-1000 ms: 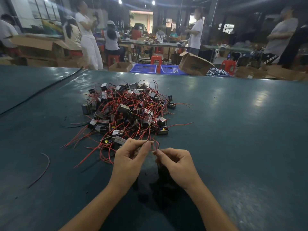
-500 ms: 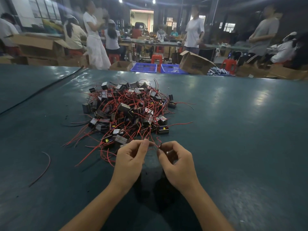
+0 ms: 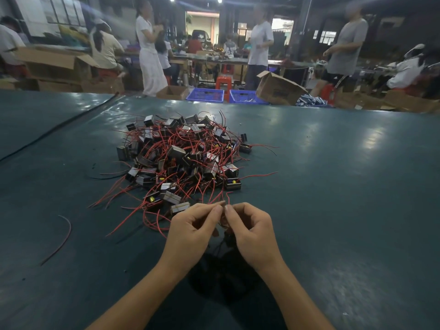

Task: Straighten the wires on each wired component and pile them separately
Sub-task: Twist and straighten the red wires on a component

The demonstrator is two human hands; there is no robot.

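A tangled heap of small black wired components [image 3: 181,158] with red wires lies on the dark green table [image 3: 345,186], just beyond my hands. My left hand [image 3: 192,231] and my right hand [image 3: 250,229] meet fingertip to fingertip near the heap's front edge. Both pinch thin red wires [image 3: 225,198] that stick up between them. A dark component hangs below the fingers, mostly hidden by my hands and their shadow.
A loose red wire [image 3: 63,236] lies alone on the table at the left, and a black wire loop [image 3: 104,176] lies left of the heap. Beyond the far edge are blue crates [image 3: 206,95], cardboard boxes [image 3: 277,88] and several people.
My hands have drawn closer together, so the fingertips now touch at the wires. They sit a little further toward the heap than a second ago.
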